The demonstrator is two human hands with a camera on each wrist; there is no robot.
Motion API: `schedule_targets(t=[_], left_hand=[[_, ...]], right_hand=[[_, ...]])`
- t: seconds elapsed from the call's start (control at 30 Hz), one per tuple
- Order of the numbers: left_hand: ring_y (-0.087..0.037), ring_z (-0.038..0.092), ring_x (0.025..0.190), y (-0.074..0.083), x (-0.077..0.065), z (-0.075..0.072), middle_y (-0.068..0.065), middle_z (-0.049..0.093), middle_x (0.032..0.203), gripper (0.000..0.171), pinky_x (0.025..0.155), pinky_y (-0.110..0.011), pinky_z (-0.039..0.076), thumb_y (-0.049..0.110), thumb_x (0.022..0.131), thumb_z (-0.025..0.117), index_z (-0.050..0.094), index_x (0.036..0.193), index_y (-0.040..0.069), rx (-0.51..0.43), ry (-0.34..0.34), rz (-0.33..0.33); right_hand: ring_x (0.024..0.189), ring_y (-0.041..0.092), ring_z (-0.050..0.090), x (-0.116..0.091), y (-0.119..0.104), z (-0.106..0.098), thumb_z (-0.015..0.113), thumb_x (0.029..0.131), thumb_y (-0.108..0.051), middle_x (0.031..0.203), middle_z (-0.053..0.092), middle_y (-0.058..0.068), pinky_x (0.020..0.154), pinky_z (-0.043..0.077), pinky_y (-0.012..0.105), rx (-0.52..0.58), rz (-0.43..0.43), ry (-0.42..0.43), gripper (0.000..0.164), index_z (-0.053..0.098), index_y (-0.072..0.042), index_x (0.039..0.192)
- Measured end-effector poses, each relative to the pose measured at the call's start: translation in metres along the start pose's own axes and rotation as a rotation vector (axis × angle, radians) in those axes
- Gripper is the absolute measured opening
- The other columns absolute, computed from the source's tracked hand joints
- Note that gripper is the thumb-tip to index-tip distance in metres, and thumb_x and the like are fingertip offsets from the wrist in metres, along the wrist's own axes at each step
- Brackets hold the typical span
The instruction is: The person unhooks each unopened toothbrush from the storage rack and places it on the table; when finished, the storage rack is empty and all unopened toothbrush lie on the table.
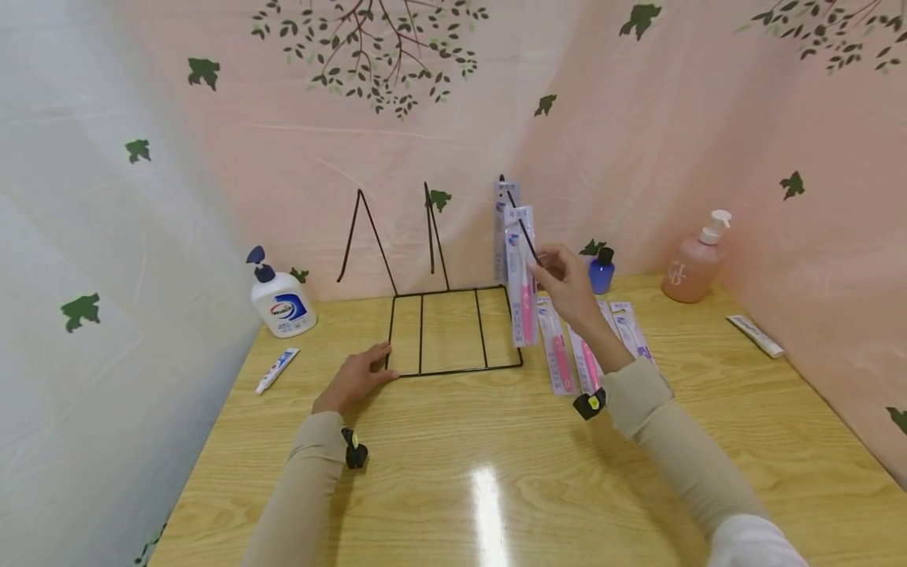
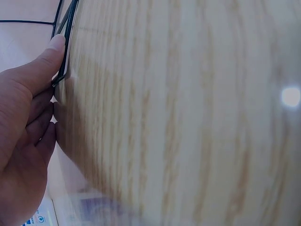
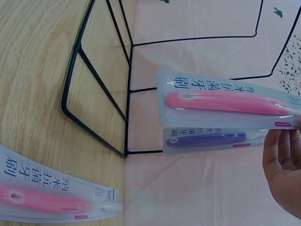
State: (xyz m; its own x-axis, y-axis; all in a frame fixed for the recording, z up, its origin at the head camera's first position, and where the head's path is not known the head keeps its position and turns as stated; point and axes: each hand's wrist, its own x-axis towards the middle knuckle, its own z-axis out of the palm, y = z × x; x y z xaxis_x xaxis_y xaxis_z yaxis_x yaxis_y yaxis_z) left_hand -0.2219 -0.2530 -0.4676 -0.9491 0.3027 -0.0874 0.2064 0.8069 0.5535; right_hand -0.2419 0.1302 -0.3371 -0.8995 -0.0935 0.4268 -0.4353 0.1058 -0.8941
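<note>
A black wire display rack [image 1: 453, 371] stands on the table, its upright hooks at the back. My left hand [image 1: 357, 376] holds its front left corner, thumb [image 2: 57, 44] against the wire. At the right hook, my right hand [image 1: 569, 287] pinches a packaged pink toothbrush [image 1: 522, 276] by its upper side edge. That pack hangs upright with the hook's wire running through its top. Directly behind it on the same hook is another packaged toothbrush [image 1: 500, 228], its purple handle showing in the right wrist view.
Several more packaged toothbrushes [image 1: 557, 354] lie right of the rack, partly behind my right forearm. A blue bottle [image 1: 601, 272], a pink pump bottle [image 1: 690, 268] and a white tube [image 1: 755, 336] are farther right. On the left are a white pump bottle [image 1: 285, 307] and a toothpaste tube [image 1: 276, 371].
</note>
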Motion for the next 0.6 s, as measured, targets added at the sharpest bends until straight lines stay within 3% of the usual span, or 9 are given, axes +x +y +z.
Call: schedule_targets(t=[0.27, 0.43, 0.6], left_hand=[[-0.032, 0.024, 0.145, 0.001, 0.0, 0.001, -0.008, 0.031, 0.155, 0.068, 0.117, -0.052, 0.023, 0.035, 0.092, 0.062, 0.034, 0.149, 0.01, -0.013, 0.0, -0.004], [-0.032, 0.024, 0.145, 0.001, 0.0, 0.001, -0.009, 0.031, 0.156, 0.067, 0.117, -0.052, 0.023, 0.034, 0.093, 0.062, 0.035, 0.149, 0.009, -0.01, -0.007, -0.001], [-0.032, 0.024, 0.145, 0.0, 0.0, 0.0, -0.01, 0.031, 0.155, 0.067, 0.117, -0.051, 0.023, 0.034, 0.093, 0.062, 0.034, 0.149, 0.009, -0.006, -0.01, 0.001]], right_hand=[[0.073, 0.012, 0.061, -0.006, 0.007, -0.005, 0.057, 0.094, -0.001, 0.087, 0.058, 0.009, 0.067, 0.057, 0.023, -0.022, -0.017, -0.013, 0.027, 0.053, 0.011, 0.117], [0.074, 0.009, 0.061, -0.007, 0.023, -0.01, 0.059, 0.094, -0.006, 0.089, 0.061, 0.005, 0.068, 0.056, 0.023, -0.054, -0.013, -0.01, 0.029, 0.054, 0.006, 0.12], [0.074, 0.007, 0.061, -0.012, 0.021, -0.012, 0.06, 0.094, -0.008, 0.09, 0.061, 0.002, 0.068, 0.055, 0.02, -0.076, -0.011, -0.012, 0.03, 0.054, 0.003, 0.121]])
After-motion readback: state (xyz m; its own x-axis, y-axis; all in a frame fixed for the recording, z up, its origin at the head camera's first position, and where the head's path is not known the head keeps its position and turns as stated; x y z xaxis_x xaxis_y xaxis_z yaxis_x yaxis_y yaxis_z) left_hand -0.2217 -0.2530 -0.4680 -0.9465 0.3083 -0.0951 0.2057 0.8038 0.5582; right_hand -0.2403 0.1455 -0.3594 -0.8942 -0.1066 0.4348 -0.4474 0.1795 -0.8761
